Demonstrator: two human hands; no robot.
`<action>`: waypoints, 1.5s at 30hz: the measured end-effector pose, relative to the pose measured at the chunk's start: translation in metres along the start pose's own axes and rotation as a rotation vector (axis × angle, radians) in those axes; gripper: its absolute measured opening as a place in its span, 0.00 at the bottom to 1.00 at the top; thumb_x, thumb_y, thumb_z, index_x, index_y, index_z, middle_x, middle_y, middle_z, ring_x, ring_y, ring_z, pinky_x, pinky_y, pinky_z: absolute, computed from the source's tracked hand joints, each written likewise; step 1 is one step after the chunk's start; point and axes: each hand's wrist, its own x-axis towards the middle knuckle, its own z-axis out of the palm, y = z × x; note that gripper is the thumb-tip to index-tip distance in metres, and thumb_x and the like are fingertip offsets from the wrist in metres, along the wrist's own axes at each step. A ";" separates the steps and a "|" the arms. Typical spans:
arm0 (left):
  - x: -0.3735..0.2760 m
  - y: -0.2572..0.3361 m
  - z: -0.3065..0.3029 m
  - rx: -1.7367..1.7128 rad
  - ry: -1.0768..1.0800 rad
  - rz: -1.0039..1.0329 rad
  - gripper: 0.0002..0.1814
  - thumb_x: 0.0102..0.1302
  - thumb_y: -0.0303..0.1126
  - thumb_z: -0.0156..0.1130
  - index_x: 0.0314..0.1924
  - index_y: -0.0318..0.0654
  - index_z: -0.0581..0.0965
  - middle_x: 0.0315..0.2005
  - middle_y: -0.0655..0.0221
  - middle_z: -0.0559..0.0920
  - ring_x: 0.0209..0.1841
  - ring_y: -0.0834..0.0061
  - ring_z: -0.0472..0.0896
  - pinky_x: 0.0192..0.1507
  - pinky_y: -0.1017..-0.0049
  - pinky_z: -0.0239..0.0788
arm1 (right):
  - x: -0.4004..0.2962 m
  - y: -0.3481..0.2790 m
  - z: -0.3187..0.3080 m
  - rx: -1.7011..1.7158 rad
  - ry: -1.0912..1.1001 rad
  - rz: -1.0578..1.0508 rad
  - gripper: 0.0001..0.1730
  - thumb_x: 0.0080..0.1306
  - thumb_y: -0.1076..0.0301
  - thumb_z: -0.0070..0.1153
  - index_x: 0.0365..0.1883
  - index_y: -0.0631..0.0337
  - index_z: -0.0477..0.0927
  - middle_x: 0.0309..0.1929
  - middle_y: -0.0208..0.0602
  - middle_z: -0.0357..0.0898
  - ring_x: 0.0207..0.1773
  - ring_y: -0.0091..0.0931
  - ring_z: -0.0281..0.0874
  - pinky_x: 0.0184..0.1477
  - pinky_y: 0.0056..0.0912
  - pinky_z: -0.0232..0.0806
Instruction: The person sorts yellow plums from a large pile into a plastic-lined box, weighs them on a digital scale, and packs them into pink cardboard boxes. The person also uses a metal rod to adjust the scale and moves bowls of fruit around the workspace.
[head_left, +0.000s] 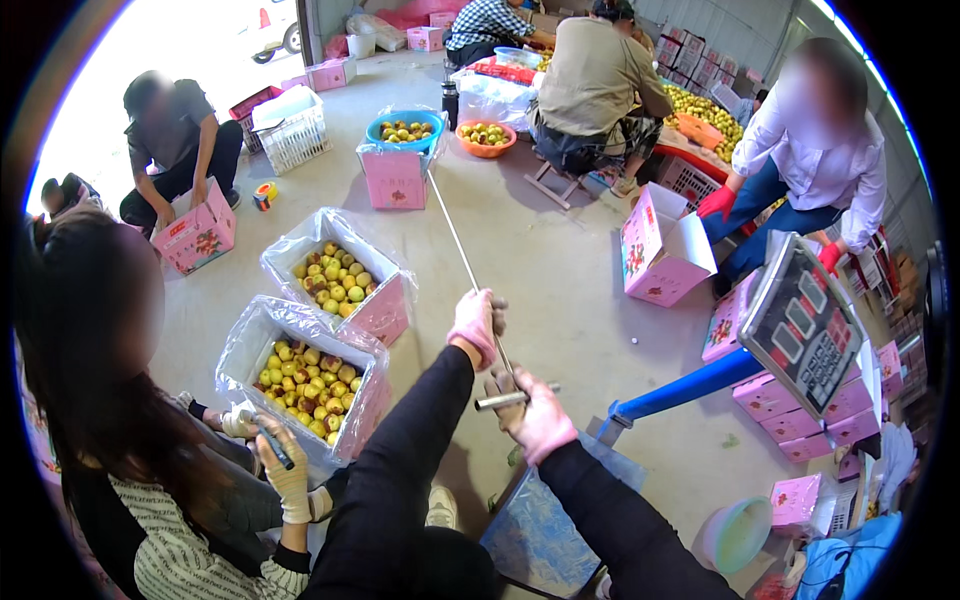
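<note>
In gloves with pink cuffs, both my hands grip a long thin metal rod with a short tubular crossbar. My left hand (477, 327) closes round the middle of the metal rod (454, 229). Nearer my body, my right hand (534, 412) holds the crossbar end (491, 403). The rod's far tip reaches a pink carton (396, 180) that bears a blue basin (405, 130) of jujube-like fruit; whether they touch I cannot tell. Left of my arms stand two plastic-lined cartons of the same fruit (309, 386) (334, 277).
A platform scale (551, 517) with a blue post (682, 388) and a tilted display (802, 322) stands at my right. A co-worker holding a dark object sits close on my left. Other people handle cartons (667, 247) or sit by the fruit heap (701, 120). An orange basin (486, 139) stands beyond.
</note>
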 end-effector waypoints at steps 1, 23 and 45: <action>0.012 0.010 -0.002 -0.006 -0.010 -0.005 0.04 0.69 0.31 0.50 0.36 0.39 0.70 0.22 0.73 0.69 0.15 0.85 0.64 0.15 0.83 0.58 | 0.019 0.003 0.003 0.302 -0.018 0.043 0.14 0.76 0.68 0.45 0.54 0.68 0.69 0.48 0.43 0.75 0.52 0.34 0.79 0.54 0.33 0.77; 0.115 0.031 -0.017 0.106 -0.071 0.063 0.05 0.72 0.29 0.51 0.45 0.39 0.70 0.33 0.63 0.80 0.20 0.77 0.76 0.23 0.76 0.77 | 0.135 -0.006 0.013 0.898 0.337 0.352 0.11 0.73 0.74 0.46 0.51 0.67 0.70 0.47 0.45 0.76 0.46 0.32 0.82 0.57 0.40 0.78; 0.112 -0.018 -0.047 0.300 0.026 -0.007 0.04 0.70 0.28 0.54 0.41 0.36 0.73 0.27 0.63 0.77 0.23 0.68 0.76 0.24 0.67 0.73 | 0.123 0.025 -0.009 0.848 0.293 0.399 0.15 0.74 0.75 0.42 0.56 0.61 0.72 0.46 0.39 0.78 0.42 0.29 0.83 0.55 0.40 0.78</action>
